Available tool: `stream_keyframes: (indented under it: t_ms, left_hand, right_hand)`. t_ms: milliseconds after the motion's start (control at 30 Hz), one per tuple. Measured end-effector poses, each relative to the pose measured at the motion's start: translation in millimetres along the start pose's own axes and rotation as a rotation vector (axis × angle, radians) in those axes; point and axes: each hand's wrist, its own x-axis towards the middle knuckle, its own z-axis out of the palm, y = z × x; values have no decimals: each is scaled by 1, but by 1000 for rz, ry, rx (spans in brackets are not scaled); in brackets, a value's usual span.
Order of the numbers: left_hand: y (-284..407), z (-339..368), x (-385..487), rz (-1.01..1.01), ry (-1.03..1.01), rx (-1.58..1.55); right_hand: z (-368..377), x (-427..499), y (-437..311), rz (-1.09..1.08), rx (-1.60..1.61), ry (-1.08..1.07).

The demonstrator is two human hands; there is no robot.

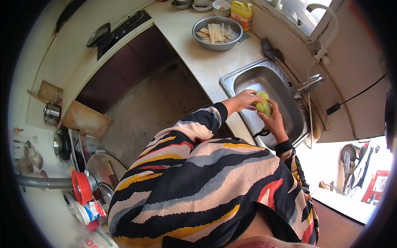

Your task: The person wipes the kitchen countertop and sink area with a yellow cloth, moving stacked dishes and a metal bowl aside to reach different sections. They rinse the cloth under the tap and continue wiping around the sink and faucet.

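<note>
A mottled yellow-green oblong object (263,104), seemingly a vegetable such as a short melon, is held over the near side of the stainless-steel sink (290,116). My left hand (246,99) has its fingers on the upper left side. From the lower right, my right hand (273,118) grips it with thumb and fingers. Just below my right hand, a black strap or handle (262,133) shows at the sink's near rim; what it belongs to is partly hidden. The chrome faucet (308,85) stands on the far rim of the sink.
Left of the sink on the counter (198,62), a metal basin (218,46) holds pale flat strips. Beside it are a yellow jug (241,15) and stacked bowls (221,6). A dark cloth (272,50) lies at the sink's corner. A black cable (363,90) hangs along the wall.
</note>
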Motion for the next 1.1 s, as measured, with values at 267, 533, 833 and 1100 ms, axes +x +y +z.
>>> stream_keyframes:
  t_ms: [267,533,833,1100]
  left_hand:
    - [13,-53,-25,122,76,-162]
    - [29,-122,-75,173,103,-7]
    - [47,-241,-143,452,226,-19]
    - [39,-337,-233,388,377,-5]
  right_hand:
    - [32,33,-5,124,338,-112]
    - [101,86,-56,165,569,-166]
    - [194,145,-107,40,573,-197]
    - [239,187,-155,179,780,-118]
